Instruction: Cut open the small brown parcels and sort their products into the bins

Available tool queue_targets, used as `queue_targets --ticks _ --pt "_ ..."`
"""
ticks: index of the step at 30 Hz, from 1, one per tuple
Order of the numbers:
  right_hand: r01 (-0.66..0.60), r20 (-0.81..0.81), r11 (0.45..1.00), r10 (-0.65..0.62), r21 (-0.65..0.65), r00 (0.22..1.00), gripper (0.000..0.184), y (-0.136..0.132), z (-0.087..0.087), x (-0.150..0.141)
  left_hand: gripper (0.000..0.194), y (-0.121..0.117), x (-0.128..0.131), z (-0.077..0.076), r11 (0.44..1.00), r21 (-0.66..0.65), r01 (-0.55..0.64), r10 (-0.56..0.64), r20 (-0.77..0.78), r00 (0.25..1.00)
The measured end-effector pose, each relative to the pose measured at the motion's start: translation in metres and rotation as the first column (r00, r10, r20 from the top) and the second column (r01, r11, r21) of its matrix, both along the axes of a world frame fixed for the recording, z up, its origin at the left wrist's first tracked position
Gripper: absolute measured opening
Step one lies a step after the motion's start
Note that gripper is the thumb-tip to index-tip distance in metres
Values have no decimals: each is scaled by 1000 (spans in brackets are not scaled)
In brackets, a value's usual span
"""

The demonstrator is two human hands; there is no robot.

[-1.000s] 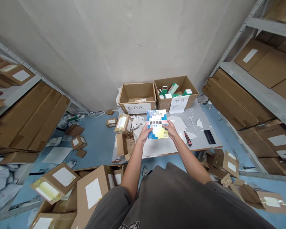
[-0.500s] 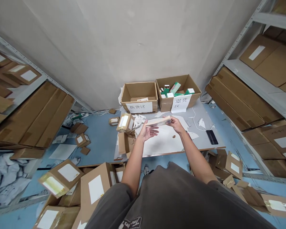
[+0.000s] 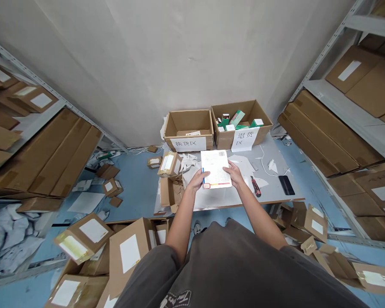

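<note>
Both hands hold a thin book (image 3: 215,168) above a low grey table (image 3: 276,194), its white back cover with a barcode facing up. My left hand (image 3: 197,180) grips the book's lower left edge. My right hand (image 3: 235,174) grips its right edge. Two open cardboard boxes with paper labels stand at the table's far end: the left box (image 3: 188,130) is nearly empty, the right box (image 3: 240,124) holds green and white packages.
A red utility knife (image 3: 255,187), a black phone (image 3: 285,185) and a white cable (image 3: 263,160) lie on the table's right side. Torn cartons and paper scraps cover the blue floor. Metal shelves with flat brown boxes line both sides.
The book has been flipped over: its blue front cover faced up a second ago, it stood edge-on half a second ago, and the white back now faces up.
</note>
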State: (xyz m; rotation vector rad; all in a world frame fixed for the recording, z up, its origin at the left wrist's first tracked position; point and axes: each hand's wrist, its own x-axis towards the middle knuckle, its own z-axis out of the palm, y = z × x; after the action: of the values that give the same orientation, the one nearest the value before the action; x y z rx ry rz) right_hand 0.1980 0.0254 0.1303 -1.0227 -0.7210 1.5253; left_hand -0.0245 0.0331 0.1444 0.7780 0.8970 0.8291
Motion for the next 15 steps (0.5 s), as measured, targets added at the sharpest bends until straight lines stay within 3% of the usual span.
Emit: queue_targets --ticks 6,8,11,13,15 --pt "-49 -50 997 46 -52 998 52 1 8 5 58 0 -1 -1 999 32 8 -6 -75 997" --pt "-36 -44 999 36 -6 998 55 3 13 8 52 4 -2 -3 992 64 -107 116 -158 981" --pt "-2 16 995 1 104 1000 54 8 23 13 52 11 -7 -4 922 59 -383 382 -311 870" --pt "-17 99 982 -2 187 995 45 12 31 18 68 15 -12 -1 936 -88 -342 298 -323 898" --pt "-93 209 953 32 289 977 35 16 38 22 82 17 -15 5 966 -239 -101 60 -172 983"
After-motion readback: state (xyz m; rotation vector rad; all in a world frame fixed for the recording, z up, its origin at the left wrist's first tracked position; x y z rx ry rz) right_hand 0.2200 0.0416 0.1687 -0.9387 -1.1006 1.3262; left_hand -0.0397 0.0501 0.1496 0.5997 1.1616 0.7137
